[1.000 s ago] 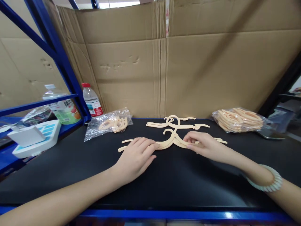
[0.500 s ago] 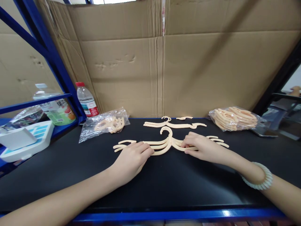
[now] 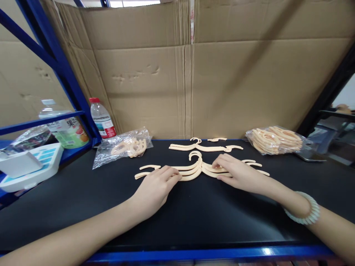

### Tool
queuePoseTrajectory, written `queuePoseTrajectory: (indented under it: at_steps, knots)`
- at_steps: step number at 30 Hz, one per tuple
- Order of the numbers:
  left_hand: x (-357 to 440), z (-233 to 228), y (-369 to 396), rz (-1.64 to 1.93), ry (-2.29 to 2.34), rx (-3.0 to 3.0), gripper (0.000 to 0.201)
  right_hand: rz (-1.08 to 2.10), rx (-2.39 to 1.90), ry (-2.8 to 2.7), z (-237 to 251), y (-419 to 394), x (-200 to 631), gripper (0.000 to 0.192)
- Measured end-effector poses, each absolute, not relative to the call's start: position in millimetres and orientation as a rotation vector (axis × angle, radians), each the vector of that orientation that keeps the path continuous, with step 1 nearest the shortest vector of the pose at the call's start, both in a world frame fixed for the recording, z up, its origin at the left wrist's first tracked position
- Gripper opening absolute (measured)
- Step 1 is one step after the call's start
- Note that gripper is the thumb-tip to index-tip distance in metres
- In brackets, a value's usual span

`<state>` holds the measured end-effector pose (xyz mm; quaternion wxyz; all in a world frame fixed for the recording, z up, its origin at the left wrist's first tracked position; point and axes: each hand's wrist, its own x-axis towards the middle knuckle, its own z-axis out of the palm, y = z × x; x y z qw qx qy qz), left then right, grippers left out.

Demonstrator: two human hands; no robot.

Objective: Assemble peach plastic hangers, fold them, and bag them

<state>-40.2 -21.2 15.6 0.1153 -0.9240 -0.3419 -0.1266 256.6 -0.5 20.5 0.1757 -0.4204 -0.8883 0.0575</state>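
A small stack of cream plastic hangers [image 3: 197, 167] lies flat on the black shelf surface [image 3: 194, 210]. My left hand [image 3: 155, 188] rests palm down on the stack's left arm, fingers together on the plastic. My right hand [image 3: 235, 173] presses on the stack's right arm, fingers curled over it. A second, thinner pile of the same hangers [image 3: 203, 147] lies just behind, untouched. I wear a pale beaded bracelet [image 3: 306, 213] on my right wrist.
A clear bag of cream parts [image 3: 123, 147] lies at the back left and a fuller bag [image 3: 276, 139] at the back right. A water bottle [image 3: 102, 118], a drink bottle [image 3: 65, 127] and a white-blue device [image 3: 30, 166] stand at left. Cardboard [image 3: 188, 74] walls the back.
The near stack of hangers has been drawn slightly toward me and squared up under both hands. My hands stayed on its two arms. The view shifted a little.
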Motion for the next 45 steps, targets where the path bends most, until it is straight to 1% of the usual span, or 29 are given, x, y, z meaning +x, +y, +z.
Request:
queuePoseTrajectory:
  at_steps: [6, 8, 11, 16, 21, 35, 45]
  knots:
    - [-38, 12, -23, -0.366, -1.06, -2.648, 0.031, 0.112, -1.33, -2.589, 8, 0, 256, 0.053]
    - [-38, 10, -23, -0.338, -1.1, -2.644, 0.038, 0.123, -1.397, -2.635, 4, 1, 254, 0.063]
    - [-39, 8, -22, -0.287, -1.15, -2.675, 0.052, 0.155, -1.475, -2.664, 3, 1, 250, 0.069]
    - [-41, 9, -21, -0.184, -1.225, -2.778, 0.062, 0.194, -1.514, -2.666, 6, 4, 251, 0.071]
    - [-42, 13, -18, -0.115, -1.271, -2.847, 0.067, 0.212, -1.407, -2.689, 4, 9, 259, 0.065]
    - [-46, 12, -10, -0.078, -1.324, -2.825, 0.066, 0.222, -1.377, -2.69, -3, 18, 267, 0.062]
    - [-45, 13, -12, -0.132, -1.322, -2.805, 0.062, 0.236, -1.346, -2.648, -4, 19, 267, 0.059]
